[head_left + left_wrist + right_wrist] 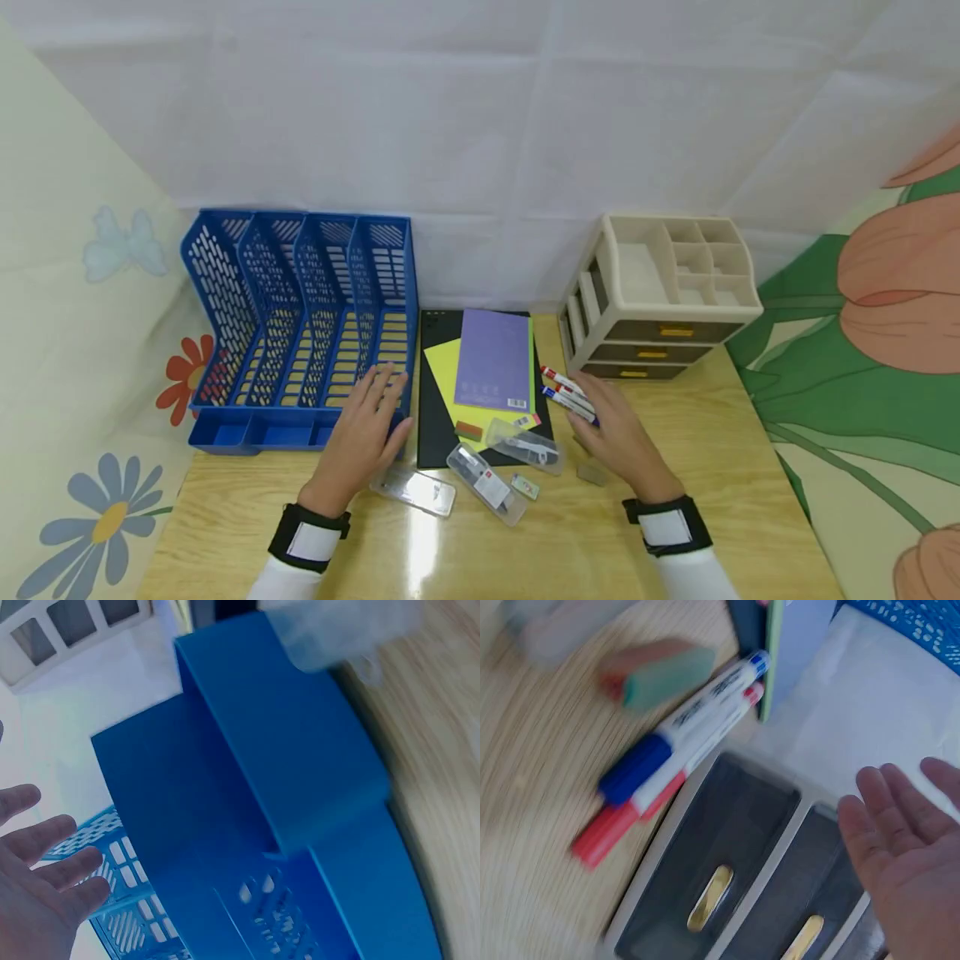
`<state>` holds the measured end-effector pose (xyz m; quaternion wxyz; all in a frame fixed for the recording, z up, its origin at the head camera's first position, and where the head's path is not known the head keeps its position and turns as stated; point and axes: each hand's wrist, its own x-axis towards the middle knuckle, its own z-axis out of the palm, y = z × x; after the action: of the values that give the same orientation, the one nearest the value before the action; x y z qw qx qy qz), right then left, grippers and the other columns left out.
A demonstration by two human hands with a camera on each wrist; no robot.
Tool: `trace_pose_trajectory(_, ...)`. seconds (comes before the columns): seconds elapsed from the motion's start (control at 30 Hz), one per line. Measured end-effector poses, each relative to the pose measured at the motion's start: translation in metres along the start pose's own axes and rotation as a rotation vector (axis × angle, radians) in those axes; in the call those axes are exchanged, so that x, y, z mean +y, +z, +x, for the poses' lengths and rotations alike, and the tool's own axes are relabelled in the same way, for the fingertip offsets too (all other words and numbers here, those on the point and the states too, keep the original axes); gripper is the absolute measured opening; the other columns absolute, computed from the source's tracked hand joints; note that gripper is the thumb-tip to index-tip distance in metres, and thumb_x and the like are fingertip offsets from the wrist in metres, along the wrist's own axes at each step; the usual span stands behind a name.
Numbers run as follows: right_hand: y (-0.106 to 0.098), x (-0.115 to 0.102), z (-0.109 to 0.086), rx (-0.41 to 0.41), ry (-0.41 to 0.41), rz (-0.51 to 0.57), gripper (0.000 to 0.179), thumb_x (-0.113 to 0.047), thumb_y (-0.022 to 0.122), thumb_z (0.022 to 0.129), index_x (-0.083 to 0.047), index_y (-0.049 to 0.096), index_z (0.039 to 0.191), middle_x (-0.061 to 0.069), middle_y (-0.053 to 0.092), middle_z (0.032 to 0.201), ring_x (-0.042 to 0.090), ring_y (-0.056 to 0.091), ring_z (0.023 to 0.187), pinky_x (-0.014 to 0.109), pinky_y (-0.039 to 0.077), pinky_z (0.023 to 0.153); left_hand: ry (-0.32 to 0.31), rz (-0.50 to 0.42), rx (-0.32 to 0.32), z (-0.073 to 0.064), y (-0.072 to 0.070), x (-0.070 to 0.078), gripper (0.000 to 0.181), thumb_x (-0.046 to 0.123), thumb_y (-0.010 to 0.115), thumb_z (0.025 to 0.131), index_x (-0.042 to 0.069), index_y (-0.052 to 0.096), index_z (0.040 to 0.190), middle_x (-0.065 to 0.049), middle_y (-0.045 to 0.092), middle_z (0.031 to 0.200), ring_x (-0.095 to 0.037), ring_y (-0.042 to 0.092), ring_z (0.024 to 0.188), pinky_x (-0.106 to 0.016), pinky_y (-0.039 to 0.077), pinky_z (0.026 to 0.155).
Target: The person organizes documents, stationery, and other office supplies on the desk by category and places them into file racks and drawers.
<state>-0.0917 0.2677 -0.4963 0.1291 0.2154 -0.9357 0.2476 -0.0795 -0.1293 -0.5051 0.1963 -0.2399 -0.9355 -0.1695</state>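
Observation:
My left hand point(362, 446) hovers over the front right part of a blue file rack point(223, 447), its fingers straight and spread. In the left wrist view the palm and fingers show beside the rack's blue wall point(225, 787), holding nothing. My right hand point(621, 435) is over the table near several whiteboard markers, red-capped point(551, 373) and blue-capped point(567, 403). Its fingers are extended in the right wrist view, apart from the blue-capped marker point(635, 769) and the red-capped one point(604, 834). A beige drawer organizer point(613, 275) stands beyond that hand.
Between the hands lie a purple notebook point(491, 358), a yellow sheet or booklet point(441, 375) and a flat black item point(430, 450). Clear plastic cases point(412, 489), an orange-brown block point(468, 431) and small eraser-like blocks point(525, 486) are nearer. A white cloth point(480, 167) hangs behind.

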Motion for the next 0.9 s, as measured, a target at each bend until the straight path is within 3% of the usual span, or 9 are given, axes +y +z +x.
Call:
trace_pose_trajectory(0.2,0.012,-0.009,0.011,-0.096,0.120,0.072,0.054,-0.019,0.062,0.094,0.003,0.046,0.140,0.031,0.054,0.134,0.045,0.051,0.119,0.063,0.045,0.095,0.017,-0.101,0.054,0.012,0.003,0.011,0.058,0.028,0.059,0.093,0.002,0.044,0.144,-0.025,0.045,0.146,-0.039,0.036,0.137,-0.059,0.037,0.108)
trace_pose_trajectory(0.33,0.020,-0.013,0.018,-0.162,0.206,0.140,0.053,-0.020,0.059,0.095,0.004,0.046,0.141,0.031,0.058,0.129,0.041,0.059,0.109,0.059,0.051,0.088,0.018,-0.137,0.066,0.020,0.005,0.018,0.053,0.024,0.058,0.093,0.001,0.049,0.139,-0.025,0.047,0.144,-0.039,0.041,0.132,-0.059,0.041,0.105)
trace_pose_trajectory(0.43,0.028,-0.014,0.024,-0.202,0.272,0.199,0.052,-0.019,0.058,0.096,0.003,0.047,0.141,0.028,0.063,0.123,0.036,0.064,0.100,0.054,0.056,0.080,0.010,-0.114,0.062,0.026,0.008,0.024,0.049,0.022,0.060,0.092,0.001,0.053,0.135,-0.024,0.049,0.143,-0.041,0.043,0.130,-0.060,0.043,0.102)
trace_pose_trajectory(0.63,0.043,-0.013,0.034,-0.240,0.427,0.250,0.051,-0.022,0.054,0.098,0.003,0.046,0.141,0.025,0.062,0.126,0.032,0.063,0.105,0.049,0.057,0.077,-0.009,-0.092,0.022,0.036,0.019,0.033,0.047,0.019,0.062,0.091,0.000,0.055,0.133,-0.025,0.050,0.141,-0.043,0.041,0.132,-0.059,0.041,0.104)
trace_pose_trajectory(0.9,0.056,-0.013,0.045,-0.220,0.525,0.279,0.049,-0.019,0.053,0.096,0.004,0.050,0.139,0.025,0.062,0.127,0.032,0.061,0.105,0.051,0.052,0.087,-0.062,-0.166,-0.078,0.047,0.029,0.051,0.045,0.018,0.062,0.092,0.000,0.055,0.132,-0.024,0.052,0.139,-0.038,0.046,0.129,-0.053,0.044,0.104)
